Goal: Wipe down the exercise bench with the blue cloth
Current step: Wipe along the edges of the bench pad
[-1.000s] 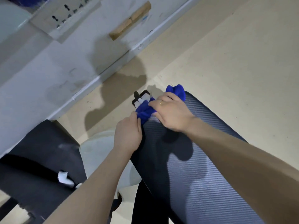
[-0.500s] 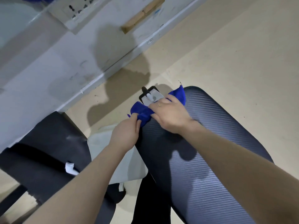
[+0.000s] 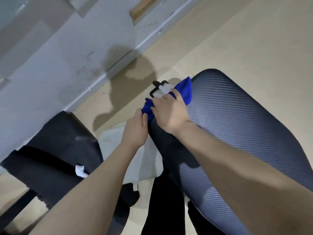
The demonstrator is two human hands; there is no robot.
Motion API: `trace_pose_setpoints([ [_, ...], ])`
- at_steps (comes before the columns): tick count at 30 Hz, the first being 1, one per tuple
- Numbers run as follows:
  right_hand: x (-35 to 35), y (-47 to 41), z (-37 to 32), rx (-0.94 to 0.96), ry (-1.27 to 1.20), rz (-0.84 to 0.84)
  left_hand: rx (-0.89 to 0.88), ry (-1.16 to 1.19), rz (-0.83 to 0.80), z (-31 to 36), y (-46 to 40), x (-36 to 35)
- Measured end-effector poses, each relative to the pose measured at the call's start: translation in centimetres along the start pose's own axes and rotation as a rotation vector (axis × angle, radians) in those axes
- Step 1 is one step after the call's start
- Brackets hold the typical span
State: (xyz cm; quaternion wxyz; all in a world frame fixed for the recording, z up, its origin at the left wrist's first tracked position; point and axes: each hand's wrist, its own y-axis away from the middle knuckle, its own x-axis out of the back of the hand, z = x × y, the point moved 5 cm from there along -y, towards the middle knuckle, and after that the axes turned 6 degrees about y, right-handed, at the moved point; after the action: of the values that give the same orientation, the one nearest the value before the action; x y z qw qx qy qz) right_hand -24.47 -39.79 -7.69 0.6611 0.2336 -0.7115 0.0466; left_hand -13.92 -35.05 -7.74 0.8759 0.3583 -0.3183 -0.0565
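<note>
The right hand [image 3: 170, 114] lies palm down on the blue cloth [image 3: 184, 92], fingers curled over it and pressing it against the left edge of the exercise bench [image 3: 237, 126] near its far, rounded end. A ring shows on one finger of that hand. The cloth is bunched: one end sticks up past the fingers toward the top of the padded surface, the other end hangs out below the hand at the bench's side. The left hand [image 3: 135, 129] is closed on that lower end, thumb and fingers pinching the fabric just beside the right hand, the two hands almost touching. The bench pad is dark with a fine ribbed texture and runs from the far end down to the lower right of the view, under the right forearm. Just beyond the cloth, a white tag on a black bracket [image 3: 160, 89] pokes out past the bench's edge. To the left on the tan floor [image 3: 237, 39] lies a white bag [image 3: 118, 146], partly under the left arm, and beside it a black padded piece [image 3: 54, 150] with a small white tag. A grey wall [image 3: 59, 56] with a pale baseboard runs across the upper left, and the person's shadow falls on wall and floor.
</note>
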Motion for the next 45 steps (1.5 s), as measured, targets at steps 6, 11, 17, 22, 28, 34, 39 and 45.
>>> trace_pose_setpoints([
  [6, 1.7, 4.2, -4.0, 0.074, -0.308, -0.314, 0.081, 0.287, 0.012, -3.8, 5.9, 1.2],
  [11, 4.8, 9.4, 0.4, -0.321, -0.974, -0.289, 0.046, 0.565, -0.296, -2.1, 9.4, 2.5],
  [17, 5.0, 20.7, 0.6, -0.371, -1.477, -0.778, 0.071, 0.434, -0.531, -5.7, 15.8, 1.9],
  [22, 2.8, 27.3, -0.6, -0.698, -1.603, -0.642, 0.180, 0.855, -0.630, -8.5, 20.5, 1.0],
  [28, -2.7, 28.5, -6.9, -1.122, -1.873, -0.440, 0.421, 1.398, -0.262, -11.8, 21.2, 0.4],
  [34, -7.2, 24.0, -11.8, -1.560, -2.288, -0.271, 0.723, 1.280, -0.018, -14.9, 14.7, 0.8],
  [39, -8.5, 18.3, -12.7, -1.622, -2.589, 0.168, 0.587, 1.120, -0.069, -12.3, 7.9, 0.5],
  [45, -8.5, 14.1, -10.7, -1.618, -2.843, 0.644, 0.495, 1.033, -0.078, -7.6, 3.4, -1.2],
])
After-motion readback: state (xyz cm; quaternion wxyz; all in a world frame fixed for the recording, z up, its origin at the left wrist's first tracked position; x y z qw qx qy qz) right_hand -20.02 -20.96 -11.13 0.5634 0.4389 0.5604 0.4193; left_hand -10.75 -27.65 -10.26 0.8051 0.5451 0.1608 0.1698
